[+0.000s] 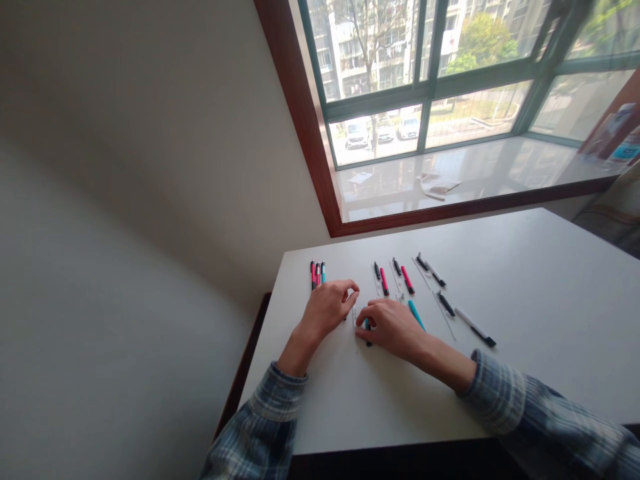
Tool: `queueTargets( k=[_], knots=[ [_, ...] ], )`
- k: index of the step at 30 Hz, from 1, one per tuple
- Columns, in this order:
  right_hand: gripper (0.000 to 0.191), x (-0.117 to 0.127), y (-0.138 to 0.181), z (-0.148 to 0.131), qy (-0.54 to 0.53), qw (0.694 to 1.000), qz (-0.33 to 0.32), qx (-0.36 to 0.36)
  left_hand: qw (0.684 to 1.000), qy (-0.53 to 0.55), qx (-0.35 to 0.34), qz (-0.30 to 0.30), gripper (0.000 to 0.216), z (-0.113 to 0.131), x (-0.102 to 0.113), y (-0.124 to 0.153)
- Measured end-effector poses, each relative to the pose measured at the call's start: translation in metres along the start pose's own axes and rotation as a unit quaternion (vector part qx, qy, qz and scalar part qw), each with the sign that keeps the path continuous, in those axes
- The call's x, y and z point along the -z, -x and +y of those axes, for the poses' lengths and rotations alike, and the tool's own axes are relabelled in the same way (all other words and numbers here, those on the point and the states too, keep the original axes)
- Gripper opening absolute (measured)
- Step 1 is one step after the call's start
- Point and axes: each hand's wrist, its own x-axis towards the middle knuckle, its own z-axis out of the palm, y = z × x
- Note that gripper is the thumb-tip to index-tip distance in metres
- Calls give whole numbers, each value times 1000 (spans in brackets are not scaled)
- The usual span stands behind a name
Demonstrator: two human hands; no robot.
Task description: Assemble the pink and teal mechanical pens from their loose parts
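Near the left side of the white table, my left hand is curled with thumb and index close together; whatever it pinches is too small to make out. My right hand is closed at a thin, clear pen refill, which stands between the two hands. Under its fingers lies a blue and black pen part, partly covered. A blue pen barrel rests just beyond the right wrist. Behind my left hand, red and blue pens lie side by side, their lower ends hidden.
Taken-apart pens lie to the right: red barrels, black grips, thin refills and a white barrel. The white table meets a wall on the left and a window sill behind. A bottle stands far right.
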Motion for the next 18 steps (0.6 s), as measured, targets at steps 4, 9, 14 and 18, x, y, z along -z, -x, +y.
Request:
queueTargets(
  k=[4, 9, 14, 18],
  knots=[
    [4, -1, -2, 0, -6, 1000, 1, 0, 1000, 7, -3, 1, 21, 0, 0, 0],
    [4, -2, -2, 0, -46, 999, 3, 23, 1000, 10, -5, 1, 21, 1, 1, 1],
    [10, 16, -3, 6, -116, 990, 79, 19, 1000, 17, -16, 2, 24, -1, 0, 1],
    [17, 45, -10, 21, -158, 971, 178, 5, 998, 41, -35, -15, 29, 0, -2, 2]
  ],
)
